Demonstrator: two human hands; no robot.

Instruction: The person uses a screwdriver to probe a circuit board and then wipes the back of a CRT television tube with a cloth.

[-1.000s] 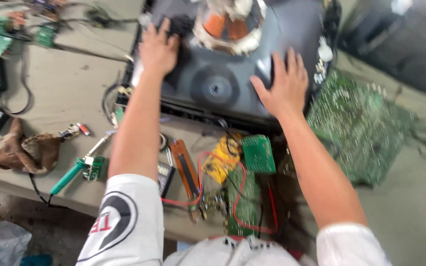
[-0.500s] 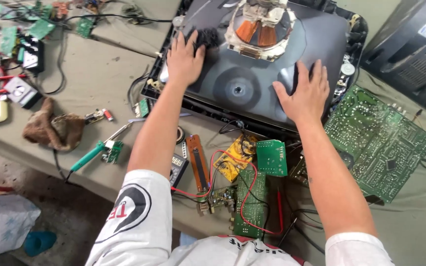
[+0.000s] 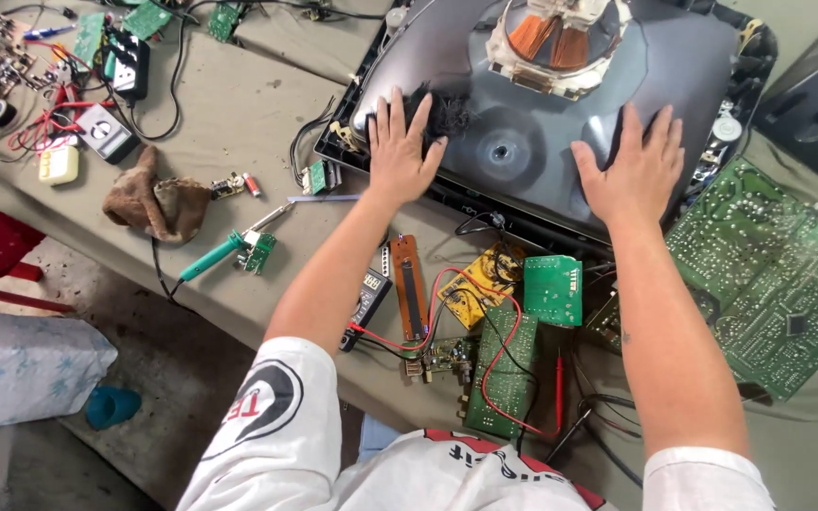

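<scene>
Hands: left hand (image 3: 400, 142) and right hand (image 3: 631, 168) spread flat on picture tube (image 3: 523, 151) | tube top cut off; palms hidden

Head view, steeply down, close

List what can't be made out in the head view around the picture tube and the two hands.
- Picture tube: the far end is cut off by the top edge.
- Tube surface under the left hand and right hand: covered by the flat palms.
- Dark clump by the left hand: too blurred to tell what it is.
- Large green circuit board: parts too small to tell apart.
</scene>
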